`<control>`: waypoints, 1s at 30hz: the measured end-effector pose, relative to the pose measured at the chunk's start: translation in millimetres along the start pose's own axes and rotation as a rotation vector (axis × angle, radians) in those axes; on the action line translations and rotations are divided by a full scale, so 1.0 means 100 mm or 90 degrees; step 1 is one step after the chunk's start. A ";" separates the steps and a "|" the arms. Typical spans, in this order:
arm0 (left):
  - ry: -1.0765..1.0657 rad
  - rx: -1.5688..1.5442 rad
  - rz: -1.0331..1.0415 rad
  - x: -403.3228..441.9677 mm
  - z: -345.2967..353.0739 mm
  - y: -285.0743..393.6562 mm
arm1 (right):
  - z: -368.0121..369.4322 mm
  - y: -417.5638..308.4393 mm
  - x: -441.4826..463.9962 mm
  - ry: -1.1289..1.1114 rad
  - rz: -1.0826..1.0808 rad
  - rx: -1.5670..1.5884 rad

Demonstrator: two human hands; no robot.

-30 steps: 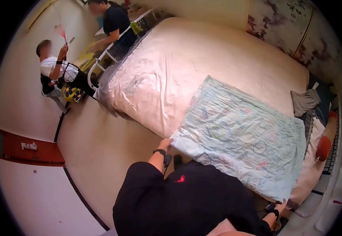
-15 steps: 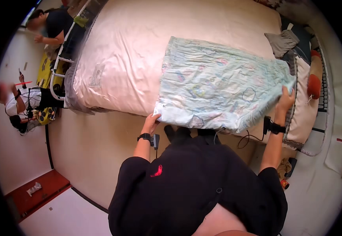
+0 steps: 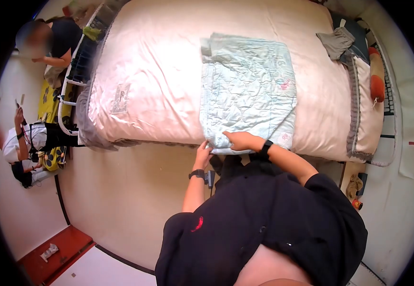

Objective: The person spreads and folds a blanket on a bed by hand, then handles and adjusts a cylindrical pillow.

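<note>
A pale blue-green quilted cloth lies folded over on the pink bed cover, its near edge at the bedside. My left hand pinches the cloth's near left corner. Close beside it, my right hand holds the folded-over edge at the same corner, fingers closed on the fabric. Both wrists wear black bands, and a small grey device hangs at the left one.
Grey shorts and an orange-ended bolster lie at the bed's right end. Beyond the white bed rail, one person in dark clothes and another in white are at the left. A red-brown board is lower left.
My right hand has carried the cloth's right side leftward over the rest, folding it and meeting my left hand. My left hand has kept its corner.
</note>
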State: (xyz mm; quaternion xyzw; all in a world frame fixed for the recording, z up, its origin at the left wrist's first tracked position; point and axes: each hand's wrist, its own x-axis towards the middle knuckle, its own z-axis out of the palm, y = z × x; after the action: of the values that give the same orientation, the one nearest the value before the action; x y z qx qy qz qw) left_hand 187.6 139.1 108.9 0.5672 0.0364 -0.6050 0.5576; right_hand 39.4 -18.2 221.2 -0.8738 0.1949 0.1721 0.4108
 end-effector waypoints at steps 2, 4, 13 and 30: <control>0.029 0.022 0.001 0.02 -0.04 -0.03 | 0.27 0.42 -0.12 0.068 0.045 0.045; 0.022 0.026 -0.001 0.08 -0.12 -0.06 | 0.47 0.91 -0.41 0.288 0.011 0.006; -0.012 0.038 -0.119 0.12 -0.07 0.09 | 0.81 1.38 -1.47 0.315 0.443 -0.151; -0.035 -0.143 -0.024 -0.34 0.73 1.10 | -0.76 1.37 -1.54 0.743 0.247 0.126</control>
State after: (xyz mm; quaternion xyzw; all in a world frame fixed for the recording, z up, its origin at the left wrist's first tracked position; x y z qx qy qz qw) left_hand 210.3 70.5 224.4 0.4837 0.0992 -0.6226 0.6071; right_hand -148.5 -127.5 249.0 -0.7303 0.5578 -0.2812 0.2764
